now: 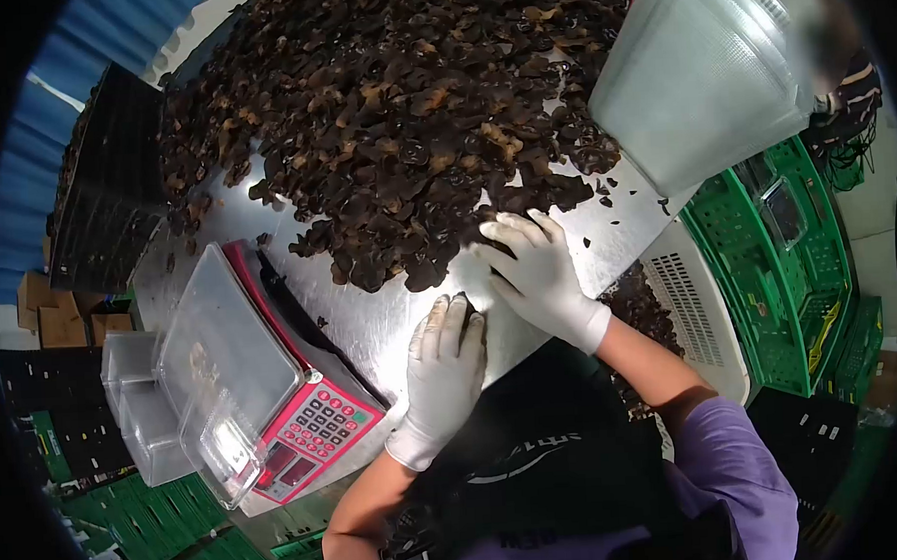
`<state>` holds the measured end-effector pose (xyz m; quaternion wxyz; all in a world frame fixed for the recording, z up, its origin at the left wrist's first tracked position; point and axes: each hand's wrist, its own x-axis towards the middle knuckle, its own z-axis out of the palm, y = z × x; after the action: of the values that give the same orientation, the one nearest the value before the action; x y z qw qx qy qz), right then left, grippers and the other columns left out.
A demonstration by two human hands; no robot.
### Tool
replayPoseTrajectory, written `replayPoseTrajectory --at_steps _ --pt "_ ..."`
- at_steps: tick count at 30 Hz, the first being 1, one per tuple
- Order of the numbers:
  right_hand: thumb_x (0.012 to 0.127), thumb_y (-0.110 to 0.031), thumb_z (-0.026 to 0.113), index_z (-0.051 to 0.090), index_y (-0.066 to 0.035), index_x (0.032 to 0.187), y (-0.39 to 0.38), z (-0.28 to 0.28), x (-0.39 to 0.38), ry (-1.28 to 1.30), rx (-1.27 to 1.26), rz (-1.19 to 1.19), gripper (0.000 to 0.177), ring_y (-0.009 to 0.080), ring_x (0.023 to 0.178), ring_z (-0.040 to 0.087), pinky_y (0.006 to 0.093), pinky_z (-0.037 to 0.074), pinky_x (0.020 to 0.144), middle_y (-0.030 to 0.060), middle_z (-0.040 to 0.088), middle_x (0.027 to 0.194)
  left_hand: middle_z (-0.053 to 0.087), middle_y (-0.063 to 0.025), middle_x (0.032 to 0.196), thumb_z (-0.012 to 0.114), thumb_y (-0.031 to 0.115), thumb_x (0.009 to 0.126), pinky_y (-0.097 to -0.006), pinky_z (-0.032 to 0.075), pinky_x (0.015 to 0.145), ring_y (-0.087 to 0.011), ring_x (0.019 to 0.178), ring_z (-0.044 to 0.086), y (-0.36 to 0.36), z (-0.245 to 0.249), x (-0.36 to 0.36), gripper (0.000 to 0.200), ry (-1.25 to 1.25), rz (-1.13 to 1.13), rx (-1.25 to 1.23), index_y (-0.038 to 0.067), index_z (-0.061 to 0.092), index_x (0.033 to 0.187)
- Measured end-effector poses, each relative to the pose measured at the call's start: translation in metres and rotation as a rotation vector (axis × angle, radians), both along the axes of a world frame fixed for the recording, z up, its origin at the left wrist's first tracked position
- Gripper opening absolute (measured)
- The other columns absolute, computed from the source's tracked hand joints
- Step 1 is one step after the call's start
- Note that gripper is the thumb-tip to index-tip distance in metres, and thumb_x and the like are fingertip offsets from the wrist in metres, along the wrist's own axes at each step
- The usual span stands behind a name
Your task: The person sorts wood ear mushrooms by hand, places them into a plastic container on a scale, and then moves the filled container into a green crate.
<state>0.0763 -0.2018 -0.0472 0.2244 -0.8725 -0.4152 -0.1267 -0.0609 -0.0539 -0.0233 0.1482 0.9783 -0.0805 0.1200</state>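
A large heap of dark brown wood ear mushrooms (392, 132) covers much of the metal table (360, 319). My right hand (540, 276), in a white glove, reaches the near edge of the heap with its fingers spread and the fingertips against the mushrooms. Closer to me, my left hand (443, 380), also gloved in white, rests at the table's front with its fingers stretched forward. A small dark scrap shows right at its fingertips. Left of that hand stands a red and white digital scale (320, 426) with a clear plastic container (227, 360) on its top.
Nested clear plastic containers (700, 79) stand at the table's right corner. Below them are a white slotted basket (690, 299) and green crates (768, 266). A black crate (109, 185) stands at the far left. Stray mushroom pieces (605, 188) lie beside the heap.
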Motion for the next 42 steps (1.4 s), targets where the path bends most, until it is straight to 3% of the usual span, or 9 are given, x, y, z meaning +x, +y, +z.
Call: replayPoseTrajectory --at_steps 7,12,14,16,19,29,35,38,42 --pt "0.07 -0.012 0.072 0.073 -0.013 0.092 -0.018 -0.001 -0.012 -0.006 0.18 -0.082 0.022 0.0237 0.113 0.057 0.0417 0.038 0.098 0.0031 0.061 0.118 0.056 -0.0161 0.122 0.068 0.005 0.078 -0.0454 0.043 0.095 -0.0364 0.115 0.054 0.023 0.006 -0.006 0.041 -0.092 0.109 -0.219 0.005 0.063 0.118" --pt "0.073 -0.02 0.072 0.059 -0.014 0.127 0.049 0.029 0.002 0.003 0.143 -0.104 0.056 0.0282 0.124 0.048 0.0456 0.032 0.104 0.0085 0.055 0.13 0.041 -0.0218 0.146 0.064 0.011 0.082 -0.0492 0.029 0.112 -0.043 0.136 0.035 0.029 0.02 0.055 0.068 -0.145 0.464 -0.051 -0.001 0.038 0.143" --pt "0.073 -0.026 0.073 0.054 -0.015 0.133 0.063 0.021 0.007 -0.027 0.044 -0.056 0.064 0.0313 0.132 0.042 0.0508 0.027 0.11 0.0119 0.052 0.135 0.048 -0.0183 0.138 0.066 0.012 0.081 -0.0493 0.031 0.11 -0.0401 0.135 0.037 0.034 0.007 0.063 0.054 -0.051 0.499 0.021 0.002 0.051 0.132" --pt "0.074 -0.026 0.073 0.062 -0.015 0.123 0.054 0.021 0.002 0.026 -0.027 0.044 0.051 0.0302 0.132 0.043 0.0509 0.025 0.11 0.0091 0.054 0.131 0.053 -0.0146 0.129 0.069 0.011 0.078 -0.0483 0.035 0.106 -0.0382 0.132 0.041 0.034 -0.002 0.052 0.036 -0.064 0.479 0.021 0.005 0.059 0.112" --pt "0.073 -0.023 0.072 0.07 -0.013 0.104 0.024 0.019 -0.019 0.01 -0.075 0.09 0.032 0.0256 0.127 0.048 0.0495 0.027 0.11 0.0048 0.06 0.119 0.053 -0.0144 0.128 0.07 0.011 0.077 -0.0493 0.036 0.104 -0.0394 0.129 0.043 0.024 -0.006 0.02 0.034 -0.144 0.425 -0.013 0.005 0.059 0.109" --pt "0.072 -0.008 0.07 0.066 -0.011 0.103 -0.002 0.007 -0.007 -0.038 0.175 -0.066 0.032 0.0246 0.114 0.055 0.0423 0.037 0.099 0.0037 0.061 0.112 0.054 -0.0236 0.128 0.065 0.009 0.082 -0.0477 0.04 0.099 -0.0414 0.117 0.052 0.022 -0.004 -0.023 0.03 -0.164 0.361 -0.194 0.003 0.056 0.109" --pt "0.07 -0.008 0.066 0.061 -0.011 0.121 0.041 0.025 0.0 0.004 0.224 -0.027 0.051 0.0262 0.12 0.053 0.046 0.035 0.104 0.0082 0.061 0.12 0.055 -0.0255 0.125 0.066 0.008 0.083 -0.046 0.043 0.096 -0.041 0.113 0.054 0.019 -0.006 -0.036 0.028 -0.18 0.397 -0.282 0.001 0.055 0.107" --pt "0.073 -0.014 0.065 0.061 -0.011 0.121 0.066 0.024 -0.004 -0.064 0.032 0.037 0.049 0.0291 0.125 0.051 0.0512 0.031 0.109 0.01 0.06 0.124 0.055 -0.0256 0.122 0.067 0.006 0.083 -0.0448 0.044 0.096 -0.0408 0.112 0.055 0.012 -0.007 -0.037 0.031 -0.217 0.424 -0.37 -0.001 0.053 0.11" --pt "0.076 -0.017 0.067 0.071 -0.015 0.095 0.064 0.016 -0.016 0.129 0.019 0.301 0.02 0.0199 0.117 0.055 0.051 0.03 0.11 0.0029 0.064 0.108 0.046 -0.0251 0.131 0.068 0.004 0.083 -0.0435 0.042 0.099 -0.0393 0.119 0.049 0.002 -0.013 -0.037 0.046 -0.183 0.468 -0.572 -0.002 0.046 0.122"
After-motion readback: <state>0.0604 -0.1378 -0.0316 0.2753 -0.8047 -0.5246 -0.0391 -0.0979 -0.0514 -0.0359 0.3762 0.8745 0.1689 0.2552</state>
